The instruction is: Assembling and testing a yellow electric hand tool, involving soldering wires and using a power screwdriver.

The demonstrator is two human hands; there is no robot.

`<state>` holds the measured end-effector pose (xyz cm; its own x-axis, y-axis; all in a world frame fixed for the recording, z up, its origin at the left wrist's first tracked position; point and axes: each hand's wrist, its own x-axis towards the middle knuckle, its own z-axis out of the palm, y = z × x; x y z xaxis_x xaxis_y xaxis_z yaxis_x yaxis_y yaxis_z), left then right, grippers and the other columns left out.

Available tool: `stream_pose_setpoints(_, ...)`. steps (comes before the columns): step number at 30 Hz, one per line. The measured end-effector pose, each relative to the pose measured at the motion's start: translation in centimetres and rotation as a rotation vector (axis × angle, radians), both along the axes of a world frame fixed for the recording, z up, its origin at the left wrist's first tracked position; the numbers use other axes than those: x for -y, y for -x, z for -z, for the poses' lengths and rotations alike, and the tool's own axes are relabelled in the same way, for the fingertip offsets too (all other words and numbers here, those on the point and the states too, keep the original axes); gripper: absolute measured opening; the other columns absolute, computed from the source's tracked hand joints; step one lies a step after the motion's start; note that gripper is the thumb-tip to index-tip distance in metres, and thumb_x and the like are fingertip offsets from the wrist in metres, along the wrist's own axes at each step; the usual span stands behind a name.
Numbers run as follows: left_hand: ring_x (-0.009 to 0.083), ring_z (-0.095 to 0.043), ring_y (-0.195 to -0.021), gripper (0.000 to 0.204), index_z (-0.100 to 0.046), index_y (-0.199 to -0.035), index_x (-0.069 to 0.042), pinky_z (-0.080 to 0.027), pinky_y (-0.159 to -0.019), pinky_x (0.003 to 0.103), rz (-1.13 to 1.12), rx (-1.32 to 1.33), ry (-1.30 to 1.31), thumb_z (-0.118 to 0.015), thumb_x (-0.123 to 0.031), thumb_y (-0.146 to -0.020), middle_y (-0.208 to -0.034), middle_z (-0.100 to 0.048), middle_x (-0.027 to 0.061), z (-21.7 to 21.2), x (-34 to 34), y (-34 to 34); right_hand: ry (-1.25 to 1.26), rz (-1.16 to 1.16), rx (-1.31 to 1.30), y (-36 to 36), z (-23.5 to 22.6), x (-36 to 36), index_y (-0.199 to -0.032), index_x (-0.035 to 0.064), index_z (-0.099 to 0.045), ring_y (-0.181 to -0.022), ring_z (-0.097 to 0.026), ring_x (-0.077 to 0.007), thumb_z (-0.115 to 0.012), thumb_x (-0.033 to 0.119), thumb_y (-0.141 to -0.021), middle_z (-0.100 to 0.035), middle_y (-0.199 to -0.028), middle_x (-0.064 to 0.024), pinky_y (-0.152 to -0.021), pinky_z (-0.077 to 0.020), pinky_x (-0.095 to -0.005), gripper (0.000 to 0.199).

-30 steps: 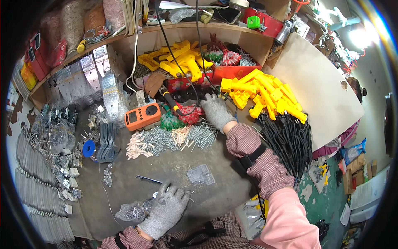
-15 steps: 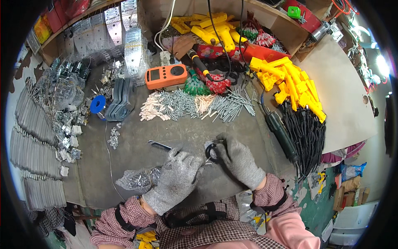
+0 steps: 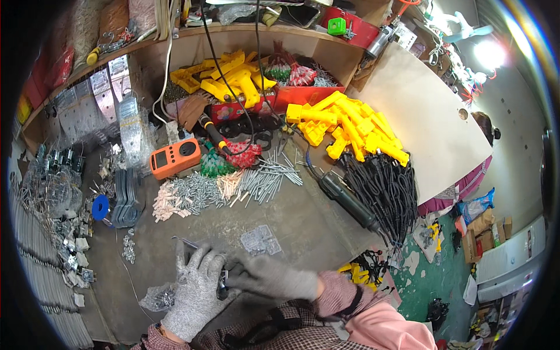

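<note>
My left hand (image 3: 195, 291), in a grey knit glove, is closed near the front edge of the bench. Between its thumb and fingers shows a small dark piece with a shiny side (image 3: 223, 284), mostly hidden by the gloves. A slim metal strip or tool (image 3: 185, 241) sticks out past the left fingertips; its other end is covered. My right hand (image 3: 274, 277), gloved alike and smeared by motion, meets the left at the dark piece. Beyond the hands lies a small clear plastic sheet with square cells (image 3: 261, 240). A crumpled clear bag (image 3: 158, 297) touches the left hand's side.
Screws (image 3: 271, 175) and pale plugs (image 3: 169, 201) lie in piles across the bench. Behind them stands an orange meter (image 3: 175, 158). Yellow housings (image 3: 350, 125), black cords (image 3: 382, 192) and a dark cylindrical tool (image 3: 348, 201) fill the right side. Metal plates (image 3: 35, 274) line the left.
The view has swung rightward and up, so the bench appears further left. My right hand has moved left against the left hand. The clear plastic sheet is now uncovered.
</note>
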<state>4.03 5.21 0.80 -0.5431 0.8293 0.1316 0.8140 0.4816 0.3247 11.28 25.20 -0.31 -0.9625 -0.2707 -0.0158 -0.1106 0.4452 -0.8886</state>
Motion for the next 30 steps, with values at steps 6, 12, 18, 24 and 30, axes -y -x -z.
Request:
stream_pose_setpoints(6,0.0323,-0.053,-0.125,0.049,-0.064,-0.130,-0.019,-0.021,-0.117,0.069,0.139,-0.064,0.174,-0.071,-0.041,-0.088,-0.120,-0.062,0.0112,0.0,-0.3,0.4,-1.412,0.618,-0.428,7.3,-2.3,-18.7,-0.119,0.0095,-0.065,-0.109,-0.062,-0.0349,-0.064,0.005,-0.082,-0.063,-0.117,-0.0184,-0.087,-0.0534,-0.0448,0.038)
stream_pose_setpoints(12,0.0331,-0.052,-0.127,0.056,-0.064,-0.127,-0.011,-0.024,-0.118,0.065,0.369,-0.052,0.274,-0.073,-0.046,-0.083,-0.123,-0.062,0.0135,-0.3,-1.6,1.5,-1.276,0.762,-0.336,7.8,0.0,-33.7,-0.120,0.0004,-0.064,-0.095,-0.070,-0.0408,-0.062,0.017,-0.094,-0.070,-0.105,-0.0236,-0.085,-0.0569,-0.0473,0.031)
stream_pose_setpoints(18,0.0323,-0.051,-0.130,0.065,-0.065,-0.122,-0.008,-0.016,-0.122,0.066,0.080,-0.218,0.318,-0.076,-0.055,-0.078,-0.128,-0.061,0.0134,1.8,0.1,1.4,0.759,0.686,-0.198,1.5,-4.5,-14.9,-0.124,0.0040,-0.054,-0.099,-0.068,-0.0219,-0.067,0.013,-0.089,-0.066,-0.110,-0.0093,-0.086,-0.0575,-0.0363,0.038)
stream_pose_setpoints(24,0.0315,-0.051,-0.132,0.072,-0.063,-0.122,-0.005,-0.014,-0.122,0.067,0.006,-0.076,0.238,-0.083,-0.052,-0.072,-0.126,-0.061,0.0135,1.3,0.1,1.1,0.994,0.502,0.345,-2.3,2.6,-7.8,-0.127,0.0026,-0.050,-0.112,-0.067,-0.0304,-0.068,0.011,-0.093,-0.065,-0.122,-0.0201,-0.088,-0.0621,-0.0408,0.039)
stream_pose_setpoints(30,0.0322,-0.050,-0.134,0.079,-0.058,-0.131,-0.005,-0.018,-0.120,0.067,0.018,-0.059,0.036,-0.082,-0.053,-0.073,-0.131,-0.059,0.0132,0.3,-1.0,0.5,0.805,0.599,0.265,-3.0,5.6,-5.4,-0.131,0.0046,-0.047,-0.105,-0.067,-0.0253,-0.065,0.017,-0.098,-0.064,-0.119,-0.0175,-0.089,-0.0596,-0.0326,0.039)
